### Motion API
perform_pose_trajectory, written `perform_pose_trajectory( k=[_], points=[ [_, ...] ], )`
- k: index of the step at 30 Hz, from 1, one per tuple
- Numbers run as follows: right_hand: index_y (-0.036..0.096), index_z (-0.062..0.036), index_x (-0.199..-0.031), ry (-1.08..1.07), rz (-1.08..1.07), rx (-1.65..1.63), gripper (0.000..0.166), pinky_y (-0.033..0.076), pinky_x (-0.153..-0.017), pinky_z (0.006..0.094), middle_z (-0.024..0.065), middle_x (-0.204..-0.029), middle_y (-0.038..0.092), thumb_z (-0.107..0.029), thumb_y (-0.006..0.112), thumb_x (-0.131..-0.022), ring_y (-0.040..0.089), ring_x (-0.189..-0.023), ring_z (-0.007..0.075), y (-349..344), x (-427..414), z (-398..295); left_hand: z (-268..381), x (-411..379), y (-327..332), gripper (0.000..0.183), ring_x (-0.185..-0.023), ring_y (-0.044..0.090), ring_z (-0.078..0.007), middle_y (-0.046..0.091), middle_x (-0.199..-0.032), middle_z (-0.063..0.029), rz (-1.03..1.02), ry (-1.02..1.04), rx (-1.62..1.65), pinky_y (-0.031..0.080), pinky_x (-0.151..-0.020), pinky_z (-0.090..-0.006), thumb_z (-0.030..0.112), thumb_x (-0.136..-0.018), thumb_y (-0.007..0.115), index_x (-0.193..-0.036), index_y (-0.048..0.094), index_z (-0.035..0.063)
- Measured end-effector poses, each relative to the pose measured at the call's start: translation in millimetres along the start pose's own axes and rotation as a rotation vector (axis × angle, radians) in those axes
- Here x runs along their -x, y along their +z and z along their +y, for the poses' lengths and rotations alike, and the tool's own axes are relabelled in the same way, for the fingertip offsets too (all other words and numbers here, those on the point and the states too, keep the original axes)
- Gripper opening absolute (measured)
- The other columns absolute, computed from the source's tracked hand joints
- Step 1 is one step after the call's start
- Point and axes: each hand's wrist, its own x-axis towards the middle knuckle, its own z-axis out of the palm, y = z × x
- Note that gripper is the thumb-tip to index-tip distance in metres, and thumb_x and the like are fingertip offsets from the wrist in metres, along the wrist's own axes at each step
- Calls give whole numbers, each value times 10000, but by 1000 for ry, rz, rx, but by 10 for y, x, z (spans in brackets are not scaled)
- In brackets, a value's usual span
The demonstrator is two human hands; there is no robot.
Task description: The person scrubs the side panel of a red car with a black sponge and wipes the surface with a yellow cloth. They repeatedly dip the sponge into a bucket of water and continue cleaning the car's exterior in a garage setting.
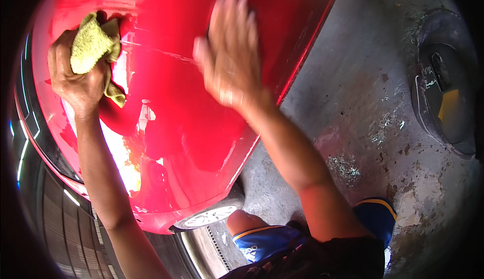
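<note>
The glossy red body panel of a car (pixel 174 127) fills the left and middle of the view. My left hand (pixel 77 65) grips a folded yellow-green microfiber cloth (pixel 90 46) against or just over the panel, at the upper left. My right hand (pixel 234 52) is blurred, palm towards the panel with its fingers extended; a dark edge shows beside it, and I cannot tell whether something lies under the palm. A thin pale line or streak (pixel 166 54) runs across the red surface between my hands.
A car wheel (pixel 208 216) is at the lower middle, near my knee. Worn, stained concrete floor (pixel 340 127) lies to the right. A dark container-like object (pixel 446 86) with a yellow patch stands at the far right. Dark car glass (pixel 47 135) curves along the left.
</note>
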Motion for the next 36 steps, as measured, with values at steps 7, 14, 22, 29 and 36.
perform_pose_trajectory(
  k=[7,14,22,29,36],
  points=[
    [364,98,-1519,-67,-218,-122,712,117,-1255,578,299,-1643,251,-433,419,-1048,196,-1549,444,268,1344,-518,-12,-33,79,379,-1001,673,-311,696,-1081,-158,7,38,11,528,-924,-399,-20,-725,723,-1104,707,-14],
    [286,134,-1537,141,-18,-54,715,140,-1254,570,338,-1628,231,-399,373,-1069,174,-1536,480,1,-456,386,-247,25,-116,381,-991,673,-317,705,-1096,-157,-57,39,-50,526,-917,-391,-25,-758,732,-1136,689,-33],
    [301,120,-1543,-13,-259,63,765,102,-1267,559,324,-1644,211,-445,426,-1041,178,-1544,468,118,1168,228,-121,140,209,391,-1016,674,-316,704,-1126,-150,-5,0,28,525,-932,-401,-39,-743,720,-1132,697,-9],
    [247,147,-1546,163,-11,36,743,104,-1267,556,358,-1632,192,-417,358,-1076,150,-1544,485,67,197,210,-181,-6,-120,393,-1007,668,-322,697,-1098,-155,-81,38,-46,525,-930,-397,-53,-725,699,-1116,694,-13],
    [163,84,-1593,77,-123,94,752,68,-1285,512,287,-1675,141,-462,278,-1088,96,-1575,403,-157,-30,604,-166,85,44,426,-1036,654,-334,679,-1136,-164,-52,-12,6,510,-954,-410,-42,-728,701,-1153,671,-32]
  ],
)
